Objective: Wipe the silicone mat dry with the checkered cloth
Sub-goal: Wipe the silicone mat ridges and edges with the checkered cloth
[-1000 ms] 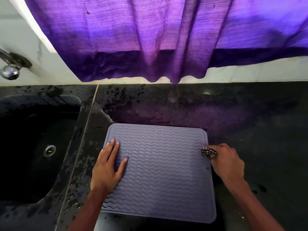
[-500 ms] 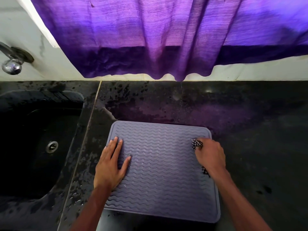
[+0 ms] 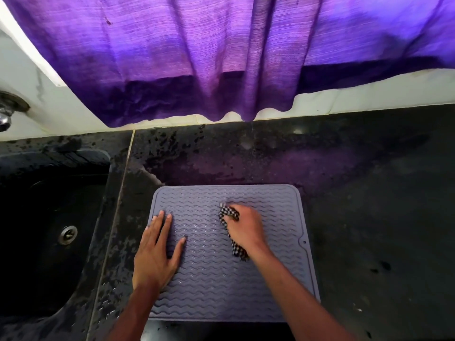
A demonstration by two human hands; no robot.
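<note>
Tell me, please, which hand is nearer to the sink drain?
Left. The left hand lies flat on the mat's sink-side edge, just right of the drain; the right hand is farther right, mid-mat, gripping the checkered cloth.

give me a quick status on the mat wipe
Left hand flat, pinning grey wavy-ribbed silicone mat. Right hand shut on black-and-white checkered cloth, mid-mat. Nothing in the way.

- silicone mat [image 3: 268, 279]: grey-lilac, square with rounded corners, wavy ridges, lying flat.
- checkered cloth [image 3: 227, 214]: black-and-white, bunched up, pressed onto the mat's upper middle.
</note>
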